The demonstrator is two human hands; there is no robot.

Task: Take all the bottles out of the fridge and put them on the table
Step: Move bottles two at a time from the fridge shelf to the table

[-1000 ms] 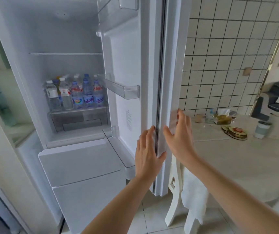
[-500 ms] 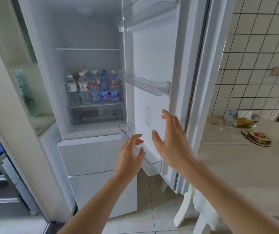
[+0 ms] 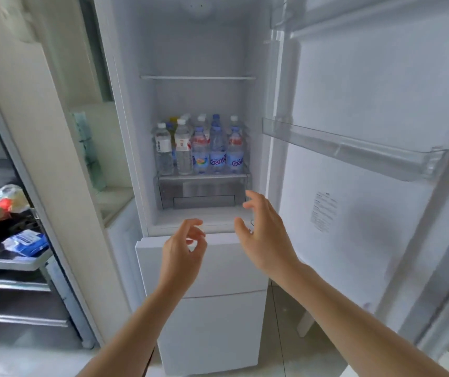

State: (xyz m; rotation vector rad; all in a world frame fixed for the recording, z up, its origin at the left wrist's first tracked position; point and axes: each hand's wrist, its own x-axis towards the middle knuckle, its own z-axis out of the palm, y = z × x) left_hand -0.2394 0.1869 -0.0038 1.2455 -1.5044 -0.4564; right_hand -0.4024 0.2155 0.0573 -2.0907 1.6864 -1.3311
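Observation:
The white fridge [image 3: 199, 44] stands open in front of me. Several clear water bottles [image 3: 200, 148] with blue, red and white labels stand upright in a tight group on the lower shelf, above a grey drawer [image 3: 203, 193]. My left hand [image 3: 182, 254] is raised below the shelf, fingers loosely curled and apart, holding nothing. My right hand [image 3: 265, 235] is beside it, a little higher and nearer the drawer, fingers spread and empty. Both hands are short of the bottles. The table is out of view.
The open fridge door [image 3: 367, 186] fills the right side, with a clear door bin [image 3: 348, 148] jutting out at bottle height. A glass shelf [image 3: 197, 77] sits above the bottles. On the left is a metal rack [image 3: 13, 263] with packets and a bag.
Both hands have left the door edge and moved left toward the fridge interior. My view has swung left, so the table and tiled wall are gone from sight.

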